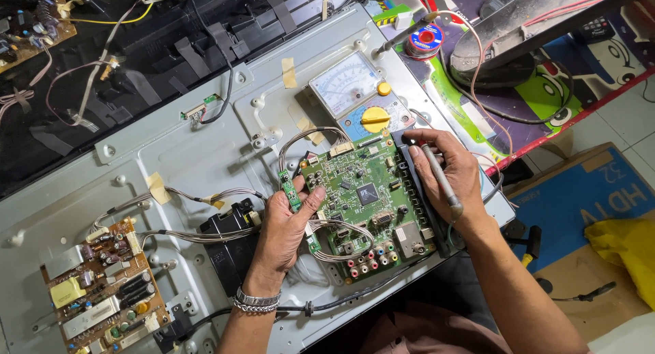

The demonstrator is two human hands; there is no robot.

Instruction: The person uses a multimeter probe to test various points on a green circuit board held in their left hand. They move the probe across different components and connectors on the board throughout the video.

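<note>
Green circuit board (365, 200) on a grey metal panel (184, 156), both hands on it. Left hand (283, 234): thumb on the board's left edge, fingers pinching a small green strip board (290, 188); metal bracelet (256, 302) at the wrist. Right hand (447, 176): flat on the board's right edge, grey probe (440, 180) lying across its back. Dial meter (360, 94) just above the board. Brown circuit board (102, 286) lower left. Solder spool (425, 40) upper right

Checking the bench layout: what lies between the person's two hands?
In the head view, the green main circuit board lies between the left hand and the right hand; both hands rest on its edges.
</note>
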